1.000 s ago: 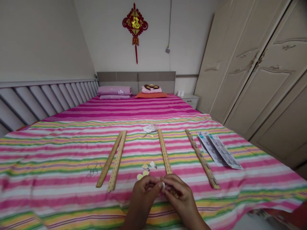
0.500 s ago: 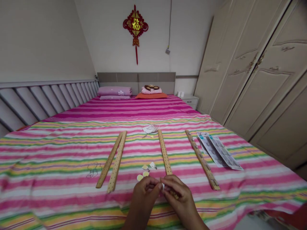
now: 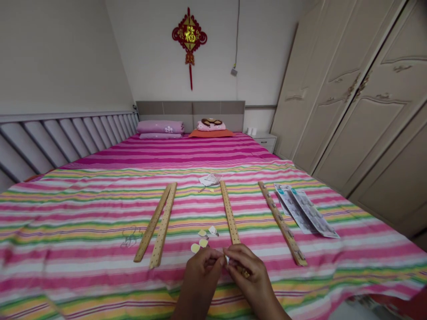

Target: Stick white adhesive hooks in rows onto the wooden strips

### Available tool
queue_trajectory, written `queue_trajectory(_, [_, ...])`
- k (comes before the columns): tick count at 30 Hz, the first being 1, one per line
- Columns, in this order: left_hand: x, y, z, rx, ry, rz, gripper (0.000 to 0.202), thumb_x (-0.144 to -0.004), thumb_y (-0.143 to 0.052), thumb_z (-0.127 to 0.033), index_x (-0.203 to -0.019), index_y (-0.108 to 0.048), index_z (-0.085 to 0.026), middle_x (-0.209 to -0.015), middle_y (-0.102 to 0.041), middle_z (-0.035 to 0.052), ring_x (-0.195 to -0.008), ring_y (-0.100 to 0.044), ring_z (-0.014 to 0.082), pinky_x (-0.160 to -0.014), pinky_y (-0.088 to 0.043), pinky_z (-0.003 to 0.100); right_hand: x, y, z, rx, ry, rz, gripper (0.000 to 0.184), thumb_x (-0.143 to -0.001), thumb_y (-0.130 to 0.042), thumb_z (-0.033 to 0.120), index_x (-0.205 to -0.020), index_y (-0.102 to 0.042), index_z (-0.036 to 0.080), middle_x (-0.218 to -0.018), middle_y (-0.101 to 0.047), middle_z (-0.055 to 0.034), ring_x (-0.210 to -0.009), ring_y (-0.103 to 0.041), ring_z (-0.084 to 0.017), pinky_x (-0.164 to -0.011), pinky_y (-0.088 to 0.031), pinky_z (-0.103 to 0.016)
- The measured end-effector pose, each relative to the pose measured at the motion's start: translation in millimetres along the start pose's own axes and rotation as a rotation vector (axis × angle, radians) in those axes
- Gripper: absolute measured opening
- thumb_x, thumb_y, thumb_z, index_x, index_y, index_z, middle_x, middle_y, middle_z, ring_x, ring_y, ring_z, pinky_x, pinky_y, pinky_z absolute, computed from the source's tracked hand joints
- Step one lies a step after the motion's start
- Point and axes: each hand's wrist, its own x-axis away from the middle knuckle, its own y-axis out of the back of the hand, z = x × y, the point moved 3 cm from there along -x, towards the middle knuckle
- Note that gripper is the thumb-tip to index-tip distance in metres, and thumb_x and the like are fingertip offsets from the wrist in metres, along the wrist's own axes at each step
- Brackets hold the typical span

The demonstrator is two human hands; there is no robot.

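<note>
My left hand (image 3: 203, 272) and my right hand (image 3: 249, 272) meet at the front middle, thumbs and fingertips pinched together. Between them shows a small white piece (image 3: 227, 259), too small to name. Beneath my right hand runs the near end of a wooden strip with rows of holes (image 3: 229, 213); the hand partly covers it. Just beyond my left hand lie several small pale yellow and white paper-like pieces (image 3: 203, 242), some with little dark metal bits.
Two more holed wooden strips (image 3: 164, 224) lie to the left beside a thin wire-like tangle (image 3: 131, 236). On the right are a strip with metal pieces along it (image 3: 282, 222) and flat blister packs (image 3: 312, 213). A crumpled clear-and-white wrapper (image 3: 210, 179) lies farther back on the striped bedsheet (image 3: 83, 266).
Both hands keep their pinch in nearly the same place. The whole view has shifted very slightly; nothing on the bed has visibly moved.
</note>
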Motion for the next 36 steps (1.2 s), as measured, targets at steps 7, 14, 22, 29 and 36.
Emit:
queue_trajectory(7, [0.8, 3.0, -9.8, -0.181, -0.111, 0.004, 0.011, -0.070, -0.058, -0.025, -0.064, -0.065, -0.019, -0.066, -0.066, 0.0032, -0.064, -0.063, 0.0175, -0.060, -0.049, 0.024, 0.9, -2.6, 1.7, 0.079, 0.056, 0.030, 0.039, -0.080, -0.052, 0.008, -0.112, -0.061, 0.028, -0.091, -0.062, -0.0061, -0.081, -0.063, -0.017, -0.068, -0.053, -0.026])
queue_trajectory(14, [0.3, 3.4, -9.5, -0.231, -0.159, 0.003, 0.011, -0.070, -0.056, -0.022, -0.062, -0.062, -0.020, -0.062, -0.062, 0.0020, -0.060, -0.059, 0.0157, -0.057, -0.048, 0.022, 1.0, -4.3, 3.7, 0.149, 0.090, 0.044, 0.037, -0.082, -0.049, 0.009, -0.112, -0.062, 0.026, -0.092, -0.063, -0.0075, -0.085, -0.063, -0.019, -0.069, -0.054, -0.027])
queue_trajectory(22, [1.3, 3.6, -11.1, -0.311, -0.206, -0.023, 0.012, -0.070, -0.053, -0.017, -0.060, -0.059, -0.020, -0.060, -0.058, 0.0012, -0.057, -0.056, 0.0150, -0.051, -0.044, 0.021, -1.0, -7.3, 6.1, 0.153, 0.112, 0.057, 0.038, -0.082, -0.048, 0.007, -0.112, -0.061, 0.026, -0.092, -0.062, -0.0073, -0.085, -0.062, -0.019, -0.070, -0.053, -0.026])
queue_trajectory(29, [-3.4, 2.4, -6.2, -0.377, -0.328, -0.086, 0.014, -0.063, -0.049, -0.008, -0.056, -0.053, -0.020, -0.067, -0.057, 0.0018, -0.066, -0.056, 0.0167, -0.060, -0.044, 0.025, 0.2, -8.6, 6.3, 0.143, 0.107, 0.053, 0.037, -0.082, -0.048, 0.007, -0.110, -0.061, 0.026, -0.091, -0.061, -0.0072, -0.085, -0.061, -0.019, -0.070, -0.053, -0.027])
queue_trajectory(36, [-6.6, 3.8, -0.7, -0.113, -0.110, -0.028, 0.009, -0.064, -0.053, -0.015, -0.057, -0.056, -0.019, -0.069, -0.057, -0.0002, -0.068, -0.057, 0.0155, -0.063, -0.046, 0.024, -0.2, -5.6, -0.8, 0.030, 0.021, 0.019, 0.036, -0.078, -0.054, 0.007, -0.106, -0.065, 0.027, -0.090, -0.063, -0.0063, -0.082, -0.062, -0.018, -0.067, -0.052, -0.026])
